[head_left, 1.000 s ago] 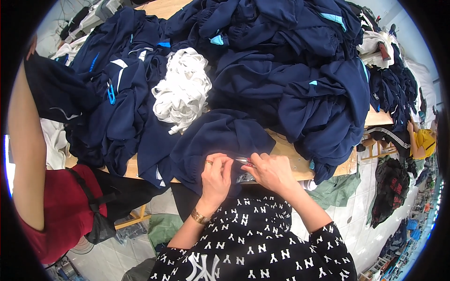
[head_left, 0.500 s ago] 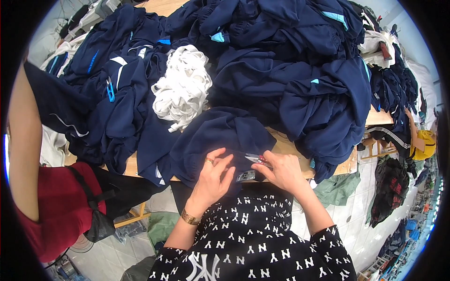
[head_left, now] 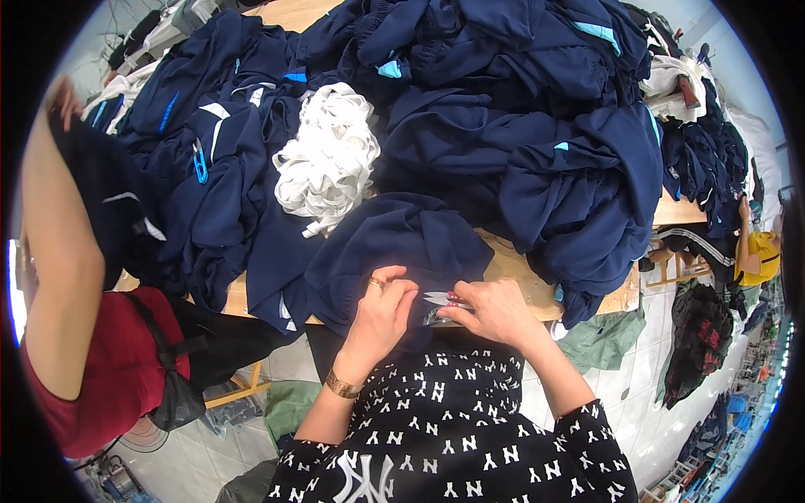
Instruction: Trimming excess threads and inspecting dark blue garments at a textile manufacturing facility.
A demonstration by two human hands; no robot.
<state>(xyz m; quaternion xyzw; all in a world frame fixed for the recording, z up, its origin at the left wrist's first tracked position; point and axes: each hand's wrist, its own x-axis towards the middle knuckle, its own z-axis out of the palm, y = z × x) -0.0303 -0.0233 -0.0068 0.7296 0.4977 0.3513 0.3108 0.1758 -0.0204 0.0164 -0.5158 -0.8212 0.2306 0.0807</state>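
Note:
My right hand [head_left: 495, 310] is wrapped round small thread snips [head_left: 438, 298] with red on their handles. Their slim blades stick out apart toward my left hand [head_left: 384, 314]. That hand has thumb and fingers pinched together just left of the blade tips; what they hold is too small to make out. Under and beyond both hands lies a navy garment [head_left: 394, 235], crumpled at the table's near edge. A shiny dark patch shows beneath the snips, partly hidden by my right hand.
A tangled white heap of elastic or drawcord [head_left: 329, 155] sits on the wooden table [head_left: 516, 272]. Large navy garment piles [head_left: 579, 168] surround it, with blue-handled snips [head_left: 199, 163] on the left one. A co-worker in a red top [head_left: 126, 365] stands close on my left.
The snips have turned and their blades show more clearly, nearer my left fingers, which have drawn together into a pinch. The co-worker at left has raised dark cloth with a hand.

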